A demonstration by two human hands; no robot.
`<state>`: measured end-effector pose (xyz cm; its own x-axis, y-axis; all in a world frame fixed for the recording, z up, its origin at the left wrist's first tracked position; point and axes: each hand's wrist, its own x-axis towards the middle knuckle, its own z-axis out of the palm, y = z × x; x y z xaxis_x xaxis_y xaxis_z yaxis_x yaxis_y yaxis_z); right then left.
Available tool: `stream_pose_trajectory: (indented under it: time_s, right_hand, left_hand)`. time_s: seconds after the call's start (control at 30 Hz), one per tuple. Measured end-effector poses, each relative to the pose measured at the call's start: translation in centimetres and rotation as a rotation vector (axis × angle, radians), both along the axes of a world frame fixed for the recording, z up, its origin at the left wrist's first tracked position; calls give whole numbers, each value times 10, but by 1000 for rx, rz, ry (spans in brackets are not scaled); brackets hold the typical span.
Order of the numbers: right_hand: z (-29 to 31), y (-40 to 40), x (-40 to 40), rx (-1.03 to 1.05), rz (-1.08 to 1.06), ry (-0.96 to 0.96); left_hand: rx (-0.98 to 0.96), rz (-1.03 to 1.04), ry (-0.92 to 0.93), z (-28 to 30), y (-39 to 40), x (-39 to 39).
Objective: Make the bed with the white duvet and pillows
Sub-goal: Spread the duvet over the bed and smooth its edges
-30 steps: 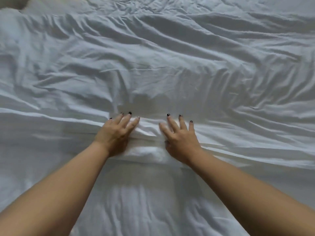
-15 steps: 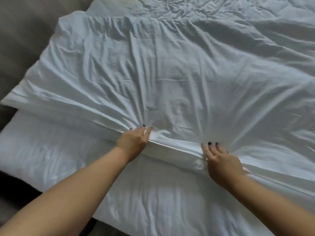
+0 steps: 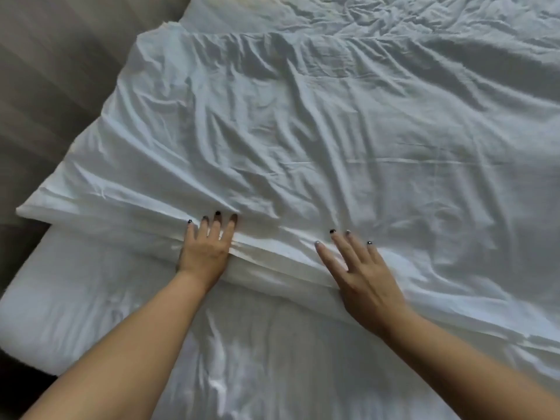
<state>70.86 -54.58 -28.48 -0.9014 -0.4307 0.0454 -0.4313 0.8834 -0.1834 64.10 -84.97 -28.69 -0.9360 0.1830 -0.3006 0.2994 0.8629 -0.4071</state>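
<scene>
both hands flat on the duvet edge

since half a second ago the left hand [image 3: 206, 253] has uncurled from gripping the fold and now lies flat, fingers straight and close together, on the near edge of the white duvet [image 3: 333, 140]. the right hand [image 3: 360, 277] has slid up onto that same edge too, fingers spread and flat, pinching nothing. view swung a bit, more of the left side shows now.

duvet's super wrinkled, creases running everywhere, lying across the bed with its folded near edge running diagonally from the left corner down to the right. it sits on the white sheet [image 3: 242, 359] covering the mattress. left corner of the duvet sticks out a little past the bed.

right side and far end of the duvet are cut off by the frame. top bit is a crumpled white heap, can't tell if that's a pillow or more duvet. floor [image 3: 45, 86] on the left is a blurry grey-brown.
</scene>
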Motion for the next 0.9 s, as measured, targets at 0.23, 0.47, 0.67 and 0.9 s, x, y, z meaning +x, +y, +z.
stream_pose_trajectory:
  time_s: [0.23, 0.47, 0.67, 0.9]
  right_hand:
    - [-13, -197, -87, 14, 179, 55]
    - [-13, -322, -137, -119, 252, 116]
    - [-15, -360, -110, -326, 262, 127]
    - [-39, -363, -109, -195, 316, 120]
  left_hand:
    - [91, 47, 38, -3, -169, -53]
    - [167, 171, 151, -2, -288, -86]
    - [326, -74, 541, -3, -355, -80]
    - [1000, 870, 593, 9, -383, -62]
